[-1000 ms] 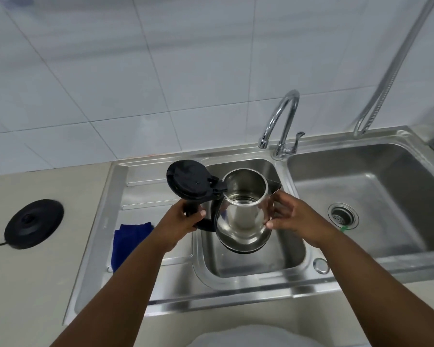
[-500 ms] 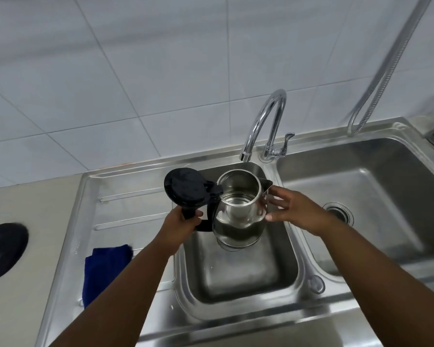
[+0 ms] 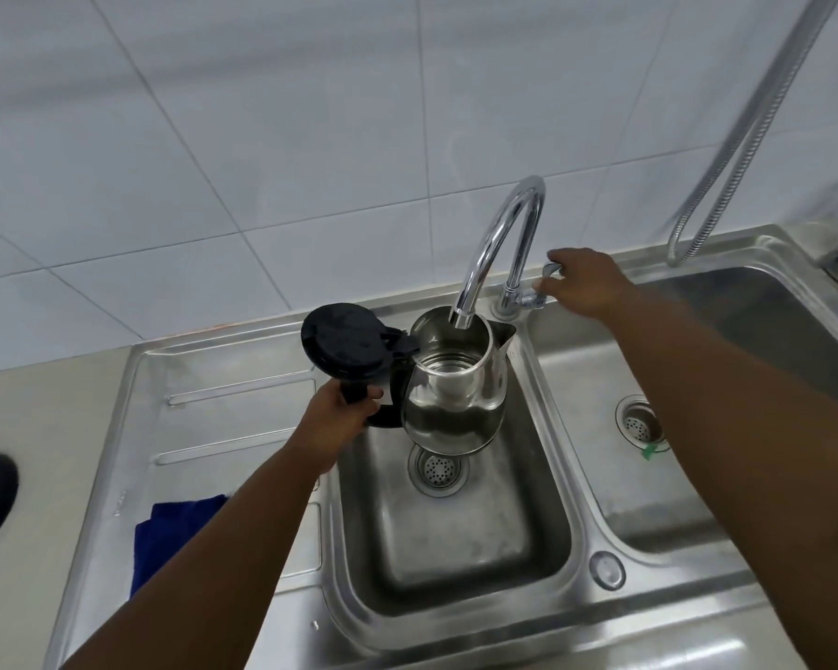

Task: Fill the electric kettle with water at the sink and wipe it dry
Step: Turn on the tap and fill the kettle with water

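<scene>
**Kettle under the spout**

Since the earlier frame my right hand [image 3: 584, 287] has left the kettle [image 3: 456, 394] and now grips the tap lever [image 3: 543, 282]. At frame centre, above the small sink basin [image 3: 456, 548], my left hand [image 3: 337, 418] clasps the kettle's handle, lid [image 3: 342, 340] open, spout [image 3: 499, 244] over its mouth.

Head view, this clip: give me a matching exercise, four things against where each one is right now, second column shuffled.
Things:
1. kettle
2. blue cloth
3. right hand
4. kettle lid

Places or states:
A. on the tap lever
B. flipped open, to the left of the kettle's mouth
C. held by its handle in the left hand, mouth under the faucet spout
D. lying on the drainboard, left of the small basin

Pairs: 1-C, 2-D, 3-A, 4-B
</scene>
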